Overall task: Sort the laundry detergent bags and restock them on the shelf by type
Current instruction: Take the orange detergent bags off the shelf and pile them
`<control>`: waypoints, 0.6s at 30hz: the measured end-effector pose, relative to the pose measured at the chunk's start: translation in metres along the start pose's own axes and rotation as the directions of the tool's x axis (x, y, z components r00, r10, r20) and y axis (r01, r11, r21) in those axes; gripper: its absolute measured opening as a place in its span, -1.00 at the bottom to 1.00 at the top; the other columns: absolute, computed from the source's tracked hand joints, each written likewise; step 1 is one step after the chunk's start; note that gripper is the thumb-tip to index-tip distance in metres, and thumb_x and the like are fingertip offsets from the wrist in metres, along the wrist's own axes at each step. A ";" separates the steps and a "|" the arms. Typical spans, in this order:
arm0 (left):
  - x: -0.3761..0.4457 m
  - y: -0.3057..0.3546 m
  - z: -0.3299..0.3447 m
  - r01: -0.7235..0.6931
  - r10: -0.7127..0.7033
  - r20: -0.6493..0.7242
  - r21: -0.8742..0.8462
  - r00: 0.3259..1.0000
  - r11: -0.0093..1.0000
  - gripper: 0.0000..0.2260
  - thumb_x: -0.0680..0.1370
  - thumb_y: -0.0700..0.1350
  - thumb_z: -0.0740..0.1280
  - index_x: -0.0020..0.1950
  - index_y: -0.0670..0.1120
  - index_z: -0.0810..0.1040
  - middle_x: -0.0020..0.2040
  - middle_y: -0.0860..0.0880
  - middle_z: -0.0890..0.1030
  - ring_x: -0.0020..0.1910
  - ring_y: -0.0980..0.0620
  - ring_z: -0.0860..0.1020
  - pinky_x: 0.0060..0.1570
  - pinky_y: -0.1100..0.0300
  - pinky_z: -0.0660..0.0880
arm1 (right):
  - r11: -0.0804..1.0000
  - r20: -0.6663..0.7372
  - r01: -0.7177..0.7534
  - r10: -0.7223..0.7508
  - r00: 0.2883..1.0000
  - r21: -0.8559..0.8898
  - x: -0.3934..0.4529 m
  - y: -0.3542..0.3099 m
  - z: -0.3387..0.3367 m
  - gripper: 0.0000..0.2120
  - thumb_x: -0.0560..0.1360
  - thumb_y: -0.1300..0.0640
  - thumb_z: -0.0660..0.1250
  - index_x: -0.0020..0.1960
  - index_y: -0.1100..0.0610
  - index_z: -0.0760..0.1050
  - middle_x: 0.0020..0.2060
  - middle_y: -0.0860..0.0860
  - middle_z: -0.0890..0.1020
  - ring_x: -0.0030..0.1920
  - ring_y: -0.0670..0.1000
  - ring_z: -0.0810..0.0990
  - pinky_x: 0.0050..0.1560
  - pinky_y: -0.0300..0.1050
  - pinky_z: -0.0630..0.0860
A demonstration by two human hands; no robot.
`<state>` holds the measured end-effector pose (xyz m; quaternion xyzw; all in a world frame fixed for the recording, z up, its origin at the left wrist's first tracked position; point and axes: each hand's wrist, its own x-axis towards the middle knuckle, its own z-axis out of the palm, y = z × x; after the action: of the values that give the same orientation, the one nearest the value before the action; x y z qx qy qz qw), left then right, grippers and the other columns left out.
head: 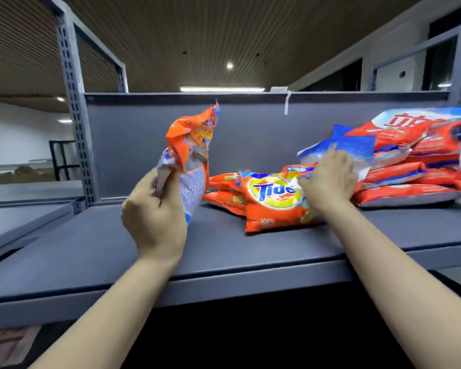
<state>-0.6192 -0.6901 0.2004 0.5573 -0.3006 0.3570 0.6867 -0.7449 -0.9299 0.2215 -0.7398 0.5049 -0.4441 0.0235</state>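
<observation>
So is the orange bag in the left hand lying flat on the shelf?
No. The left hand grips the orange bag upright, left of the orange bags lying on the shelf.

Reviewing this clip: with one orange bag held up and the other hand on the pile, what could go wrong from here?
1. The left hand grips the orange Tide bag only at its crumpled lower end, so it may flop or slip.
2. The right hand presses a blue-white bag leaning on the red bag stack; pulling it might topple that stack.
3. The flat Tide bag lies touching the red stack, so the types may get mixed.
</observation>
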 end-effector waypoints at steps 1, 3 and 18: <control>0.006 0.001 0.015 -0.032 0.032 -0.002 0.051 0.999 0.998 -0.61 0.57 0.04 0.23 -0.39 -0.07 0.23 -0.34 -0.07 0.21 -0.30 0.00 0.07 -0.34 0.10 0.07 | 0.997 0.069 0.082 -0.082 0.994 -0.005 -0.006 -0.005 -0.007 -0.51 0.44 0.00 0.39 0.28 0.17 0.37 0.26 0.17 0.46 0.26 0.20 0.42 0.20 0.06 0.39; 0.020 0.004 0.047 -0.120 0.123 -0.018 0.130 0.992 0.984 -0.63 0.59 0.08 0.22 -0.35 -0.06 0.31 -0.43 -0.06 0.21 -0.30 -0.11 0.16 -0.33 0.12 0.06 | 0.973 0.307 0.230 -0.220 0.926 0.002 -0.018 -0.007 -0.011 -0.63 0.49 -0.13 0.29 0.20 0.05 0.50 0.19 0.11 0.56 0.23 0.18 0.47 0.15 -0.01 0.41; 0.018 -0.024 0.206 -0.369 -0.180 0.887 0.352 0.426 0.860 -0.52 0.55 0.02 0.17 0.48 0.07 0.23 0.49 0.00 0.24 0.43 -0.14 0.24 0.39 -0.07 0.22 | 0.924 0.472 0.370 -0.372 0.799 0.102 -0.031 0.013 -0.001 -0.44 0.54 -0.25 0.12 0.43 0.05 0.32 0.38 0.08 0.40 0.38 0.10 0.33 0.41 0.11 0.17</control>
<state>-0.5923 -0.8921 0.2429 0.7977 -0.5480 0.1080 0.2274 -0.7580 -0.9128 0.1960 -0.9111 0.3273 -0.2426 0.0630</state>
